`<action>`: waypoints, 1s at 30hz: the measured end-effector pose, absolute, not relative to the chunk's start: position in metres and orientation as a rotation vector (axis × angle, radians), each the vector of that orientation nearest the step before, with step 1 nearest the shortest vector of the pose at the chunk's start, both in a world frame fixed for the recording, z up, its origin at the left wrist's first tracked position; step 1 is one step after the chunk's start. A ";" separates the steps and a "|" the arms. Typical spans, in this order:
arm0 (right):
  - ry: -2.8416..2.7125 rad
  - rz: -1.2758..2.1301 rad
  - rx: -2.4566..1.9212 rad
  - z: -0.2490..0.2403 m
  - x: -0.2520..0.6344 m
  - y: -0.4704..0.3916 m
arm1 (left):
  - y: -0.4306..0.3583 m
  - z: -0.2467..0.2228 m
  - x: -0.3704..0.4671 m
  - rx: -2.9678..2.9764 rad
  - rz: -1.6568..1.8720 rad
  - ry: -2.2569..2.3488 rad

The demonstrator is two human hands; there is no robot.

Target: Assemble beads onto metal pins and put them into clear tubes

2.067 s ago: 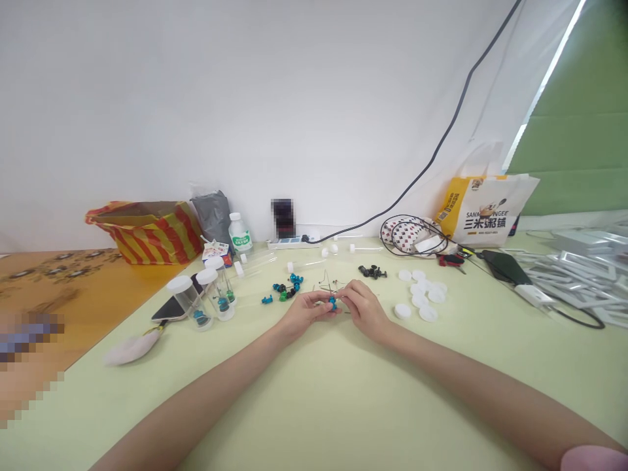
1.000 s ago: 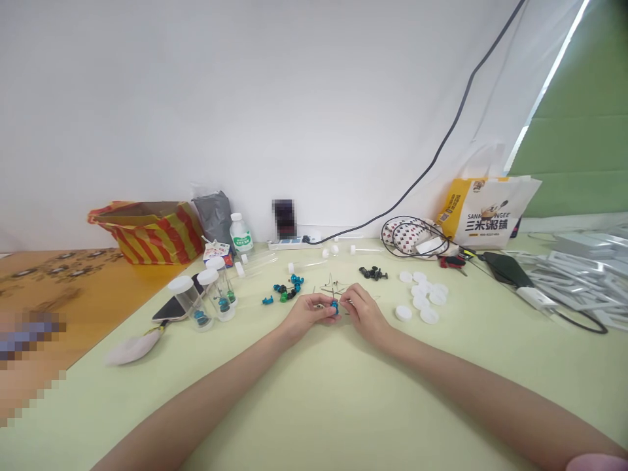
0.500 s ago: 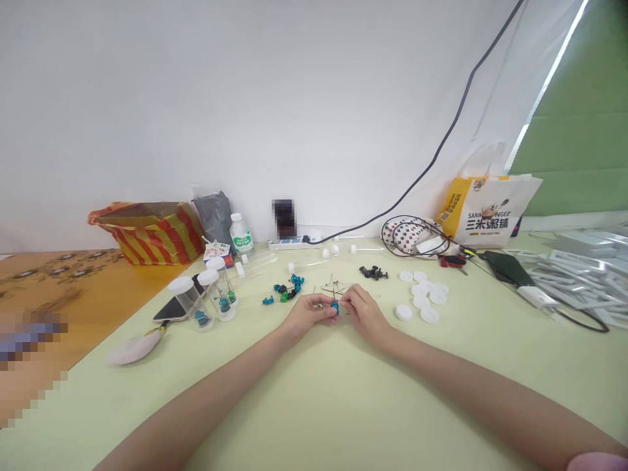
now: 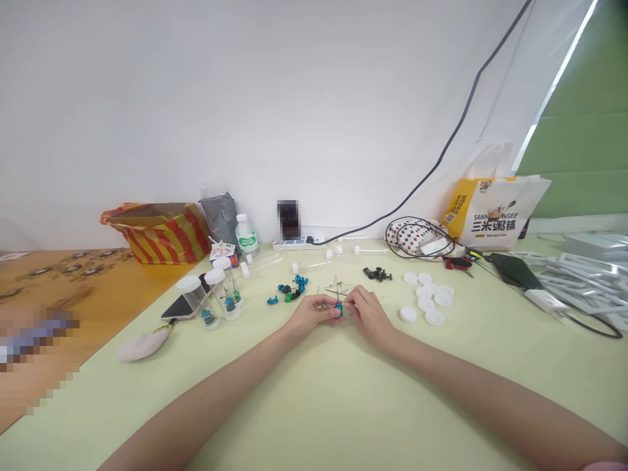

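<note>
Between its thumb and fingers my left hand (image 4: 312, 316) pinches a small shiny blue part (image 4: 339, 309), from which a thin rod (image 4: 337, 288) sticks up. My right hand (image 4: 369, 316) is closed close beside the part on its right, fingertips pressed together; what they hold is too small to make out. Several thin metal wires or pins (image 4: 346, 288) lie just behind my hands. To the left is a loose cluster of blue, green and black parts (image 4: 293, 288), with one blue piece (image 4: 272, 300) apart from it. Black parts (image 4: 377, 274) lie behind my right hand.
White round caps (image 4: 408, 314) are spread on the right. Capped transparent jars (image 4: 199, 304) holding coloured parts stand left, near a phone (image 4: 177, 308). Narrow tubes (image 4: 314, 265) lie behind. A bottle (image 4: 246, 235), power strip (image 4: 299, 244), cables and bags line the wall; white frames (image 4: 583, 278) fill the far right.
The whole view has shifted slightly, so everything sits a little further right. My hands keep nearly the same pose around the blue part.
</note>
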State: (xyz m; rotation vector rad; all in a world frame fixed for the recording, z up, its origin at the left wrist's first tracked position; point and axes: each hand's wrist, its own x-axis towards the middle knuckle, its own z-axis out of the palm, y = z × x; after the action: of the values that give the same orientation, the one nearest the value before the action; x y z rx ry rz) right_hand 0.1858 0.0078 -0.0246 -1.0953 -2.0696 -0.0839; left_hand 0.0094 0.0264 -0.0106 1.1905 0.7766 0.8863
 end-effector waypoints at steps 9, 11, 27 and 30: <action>-2.084 -0.159 -1.140 -0.023 0.185 0.007 | 0.029 -0.014 0.008 1.197 0.880 0.770; -2.092 -0.186 -1.151 -0.021 0.185 0.006 | 0.029 -0.015 0.008 1.201 0.877 0.771; -2.163 -0.188 -1.067 -0.027 0.187 0.011 | 0.028 -0.013 0.008 1.260 0.843 0.756; -2.147 -0.154 -1.075 -0.026 0.187 0.010 | 0.028 -0.013 0.008 1.253 0.846 0.754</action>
State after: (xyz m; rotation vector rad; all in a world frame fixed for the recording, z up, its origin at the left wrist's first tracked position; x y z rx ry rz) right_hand 0.1870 0.0101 -0.0261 -1.0746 -2.1469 -0.1536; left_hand 0.0081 0.0282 -0.0132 1.2533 0.7536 0.8464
